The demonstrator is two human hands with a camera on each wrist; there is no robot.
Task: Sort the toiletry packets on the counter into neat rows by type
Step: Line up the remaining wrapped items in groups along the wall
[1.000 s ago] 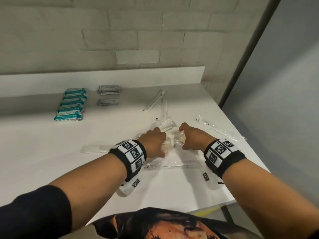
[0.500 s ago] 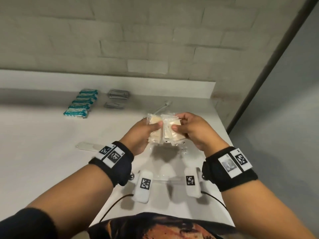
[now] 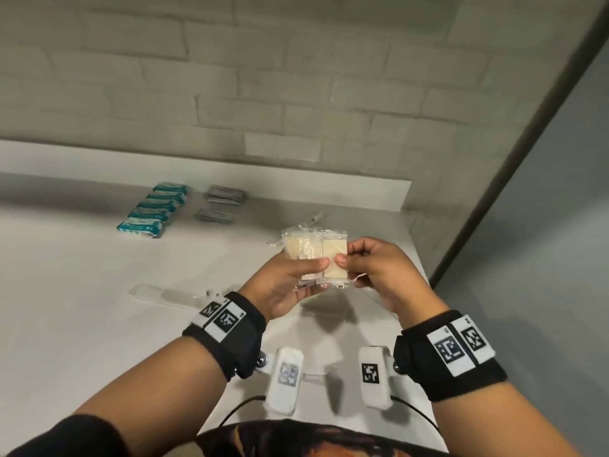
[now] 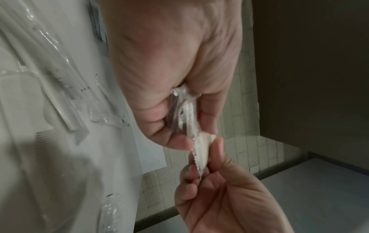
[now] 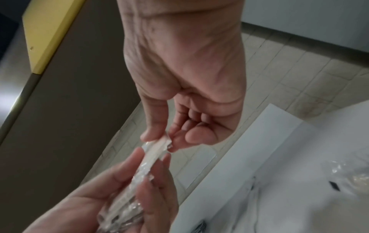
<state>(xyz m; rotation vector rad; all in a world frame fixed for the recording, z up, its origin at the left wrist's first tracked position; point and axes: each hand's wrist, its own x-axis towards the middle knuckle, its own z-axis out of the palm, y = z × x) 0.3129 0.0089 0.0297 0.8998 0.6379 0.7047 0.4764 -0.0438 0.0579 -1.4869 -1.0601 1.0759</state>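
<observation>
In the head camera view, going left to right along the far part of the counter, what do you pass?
Row of teal packets → two stacks of grey sachets → a clear-wrapped long item, partly hidden behind the cream soap packets that the left hand and right hand hold up.

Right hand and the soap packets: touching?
Touching. In the head view the right hand pinches the nearer of the soap packets between thumb and fingers; the right wrist view shows its thumb and fingertip clamped on the wrapper edge.
</observation>
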